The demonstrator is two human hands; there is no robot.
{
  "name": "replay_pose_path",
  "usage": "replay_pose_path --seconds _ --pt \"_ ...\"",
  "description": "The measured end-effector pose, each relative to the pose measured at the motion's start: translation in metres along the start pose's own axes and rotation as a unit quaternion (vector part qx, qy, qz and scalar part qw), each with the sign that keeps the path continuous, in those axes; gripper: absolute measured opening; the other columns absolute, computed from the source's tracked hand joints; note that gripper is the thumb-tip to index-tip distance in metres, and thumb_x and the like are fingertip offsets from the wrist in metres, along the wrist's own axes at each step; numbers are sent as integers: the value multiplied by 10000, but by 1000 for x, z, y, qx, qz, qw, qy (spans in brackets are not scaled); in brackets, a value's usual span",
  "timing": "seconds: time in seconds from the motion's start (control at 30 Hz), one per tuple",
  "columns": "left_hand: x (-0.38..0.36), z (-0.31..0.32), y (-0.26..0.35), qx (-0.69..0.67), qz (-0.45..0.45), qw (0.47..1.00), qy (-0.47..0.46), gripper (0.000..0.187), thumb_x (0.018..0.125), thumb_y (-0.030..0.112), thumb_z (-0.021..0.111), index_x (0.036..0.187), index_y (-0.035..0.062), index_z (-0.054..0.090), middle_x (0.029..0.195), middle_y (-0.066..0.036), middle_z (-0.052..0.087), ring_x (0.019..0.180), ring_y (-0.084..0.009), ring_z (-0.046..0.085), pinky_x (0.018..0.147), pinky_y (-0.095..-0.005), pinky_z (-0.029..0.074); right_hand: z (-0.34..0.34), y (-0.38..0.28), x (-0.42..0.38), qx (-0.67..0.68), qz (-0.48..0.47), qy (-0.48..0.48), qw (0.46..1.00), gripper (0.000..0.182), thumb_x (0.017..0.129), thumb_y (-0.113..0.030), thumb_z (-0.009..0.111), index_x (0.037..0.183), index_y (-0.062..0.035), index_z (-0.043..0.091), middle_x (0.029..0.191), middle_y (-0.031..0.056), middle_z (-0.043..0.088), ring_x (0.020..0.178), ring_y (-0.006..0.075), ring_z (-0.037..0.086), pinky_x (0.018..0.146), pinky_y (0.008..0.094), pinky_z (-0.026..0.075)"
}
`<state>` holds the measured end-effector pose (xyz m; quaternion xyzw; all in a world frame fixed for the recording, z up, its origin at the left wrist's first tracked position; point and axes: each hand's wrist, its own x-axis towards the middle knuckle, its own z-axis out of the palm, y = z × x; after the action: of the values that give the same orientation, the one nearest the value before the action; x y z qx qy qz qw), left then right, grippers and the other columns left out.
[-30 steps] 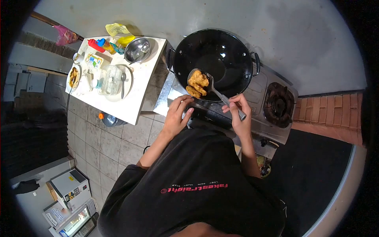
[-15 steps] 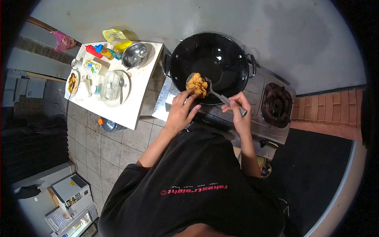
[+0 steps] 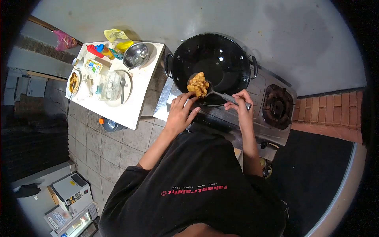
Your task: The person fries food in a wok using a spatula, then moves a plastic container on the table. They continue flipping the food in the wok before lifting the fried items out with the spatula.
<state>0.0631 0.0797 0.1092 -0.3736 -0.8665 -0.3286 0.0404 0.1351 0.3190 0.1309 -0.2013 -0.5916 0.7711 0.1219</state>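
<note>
My right hand (image 3: 240, 100) grips the grey handle of a ladle (image 3: 229, 97), its fingers wrapped near the handle's end. The ladle's dark head reaches left over the near rim of a large black wok (image 3: 225, 67). Chunky golden-brown food (image 3: 198, 85) sits heaped on that head, over the wok's near left side. Beside it, my left hand (image 3: 181, 112) has its fingers stretched out and its thumb apart, fingertips right at the food's lower edge. The wok has two loop handles and a shiny dark inside.
The wok stands on a steel gas stove (image 3: 258, 106) with a bare burner (image 3: 277, 106) at right. A white table (image 3: 132, 104) to the left bears a steel bowl (image 3: 136, 55), a clear container (image 3: 110, 86), squeeze bottles (image 3: 94, 50) and a plate of food (image 3: 74, 81).
My right hand and the ladle's handle have shifted slightly up and to the right, the handle now lying flatter. The heaped food has tilted a little; my left hand stays beside it.
</note>
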Motion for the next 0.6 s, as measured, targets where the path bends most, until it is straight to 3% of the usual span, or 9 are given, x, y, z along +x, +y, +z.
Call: replay_pose_path --seconds 0.2,0.3,0.6 --pt "-12 -9 -3 -12 -25 1000 -4 331 947 220 652 1246 81 624 1338 -120 561 1226 -328 530 1025 -466 404 -1 1 0 15 3 -1 1000 121 1011 -89 480 933 -6 522 864 104 578 728 231 691 637 338 577" --pt "-18 -12 -10 0 -42 998 37 309 922 201 677 1199 68 641 1248 -98 587 1164 -307 549 980 -437 412 -3 -1 2 25 0 -2 1000 118 1002 -84 494 922 -2 519 855 101 571 717 233 697 627 341 583" --pt "-23 -15 -11 -14 -50 997 53 248 917 169 676 1145 76 650 1203 -73 601 1095 -291 564 939 -417 421 -6 -2 2 43 23 11 999 127 997 -93 480 923 2 519 907 132 591 736 242 700 650 351 589"
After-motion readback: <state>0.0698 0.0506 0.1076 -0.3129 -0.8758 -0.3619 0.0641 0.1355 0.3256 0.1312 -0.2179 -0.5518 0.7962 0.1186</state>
